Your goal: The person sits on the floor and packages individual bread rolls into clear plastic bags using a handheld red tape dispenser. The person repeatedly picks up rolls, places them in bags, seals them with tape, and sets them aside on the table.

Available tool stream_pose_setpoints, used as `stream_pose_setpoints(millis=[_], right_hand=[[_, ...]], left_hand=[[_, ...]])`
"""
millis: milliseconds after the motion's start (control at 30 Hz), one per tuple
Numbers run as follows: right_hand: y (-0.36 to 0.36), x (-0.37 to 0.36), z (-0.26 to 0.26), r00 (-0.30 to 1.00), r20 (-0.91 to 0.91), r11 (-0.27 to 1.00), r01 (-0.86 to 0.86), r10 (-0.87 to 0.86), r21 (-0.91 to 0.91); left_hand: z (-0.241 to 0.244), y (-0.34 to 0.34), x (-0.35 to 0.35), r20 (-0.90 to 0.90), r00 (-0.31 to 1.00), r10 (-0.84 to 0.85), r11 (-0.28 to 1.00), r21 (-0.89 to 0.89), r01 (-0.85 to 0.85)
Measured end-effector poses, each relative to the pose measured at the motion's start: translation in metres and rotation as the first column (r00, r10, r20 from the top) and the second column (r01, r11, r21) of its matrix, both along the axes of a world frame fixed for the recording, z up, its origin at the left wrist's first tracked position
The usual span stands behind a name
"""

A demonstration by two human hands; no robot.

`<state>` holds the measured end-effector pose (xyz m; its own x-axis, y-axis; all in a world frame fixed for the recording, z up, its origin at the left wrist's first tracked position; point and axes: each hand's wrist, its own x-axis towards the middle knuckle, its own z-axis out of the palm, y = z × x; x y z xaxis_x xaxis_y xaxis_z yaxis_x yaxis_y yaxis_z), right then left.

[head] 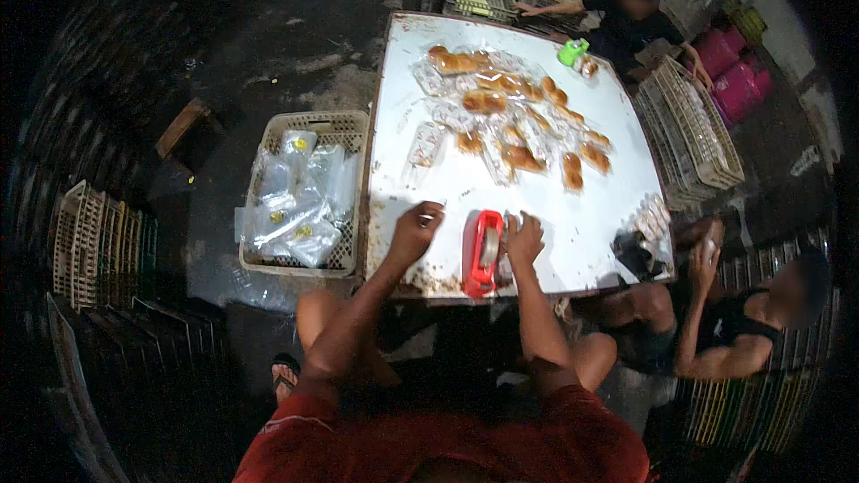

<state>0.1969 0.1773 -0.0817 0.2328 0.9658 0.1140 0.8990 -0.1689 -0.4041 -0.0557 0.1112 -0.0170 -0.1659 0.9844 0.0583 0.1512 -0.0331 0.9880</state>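
A red tape dispenser (480, 275) with a roll of tape (489, 246) stands at the near edge of the white table (396, 201). Just to its right is my right hand (525, 239), fingers bent over the tabletop; whether something thin lies under them is unclear. My left hand (415, 231) hovers left of the dispenser with thumb and fingertips drawn together. A small pale spot shows at those fingers, too blurred to name. Beyond both hands lie several bread rolls in clear plastic bags (484, 102), spread among printed clear wrappers (427, 143).
Left of the table, a plastic crate (302, 119) holds packs of clear bags (315, 198). A green tape dispenser (572, 51) stands at the far right corner. Co-workers sit at the far right (627, 20) and near right (731, 342). Stacked crates (698, 121) border the right side.
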Motion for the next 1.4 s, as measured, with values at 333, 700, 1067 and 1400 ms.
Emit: stream_pose_setpoints(millis=[333, 700, 1067, 1400], right_hand=[[0.154, -0.041, -0.001, 0.99, -0.131, 0.993, -0.069, 0.056, -0.097], [-0.094, -0.037, 0.188, 0.709, -0.472, 0.806, -0.233, 0.523, 0.544], [-0.173, 0.014, 0.165, 0.208, -0.95, 0.871, -0.479, 0.231, 0.107], [-0.195, 0.019, 0.171, 0.48, -0.67, 0.62, -0.784, 0.567, -0.037]], left_hand=[[0.018, 0.037, -0.002, -0.031, 0.998, 0.048, 0.997, 0.063, -0.046], [0.05, -0.006, 0.009, 0.428, 0.736, -0.525, 0.767, -0.137, 0.627], [0.059, -0.102, 0.051, 0.597, 0.433, -0.676, 0.467, -0.107, 0.878], [0.082, -0.166, 0.048, 0.656, 0.419, -0.628, 0.441, -0.143, 0.886]])
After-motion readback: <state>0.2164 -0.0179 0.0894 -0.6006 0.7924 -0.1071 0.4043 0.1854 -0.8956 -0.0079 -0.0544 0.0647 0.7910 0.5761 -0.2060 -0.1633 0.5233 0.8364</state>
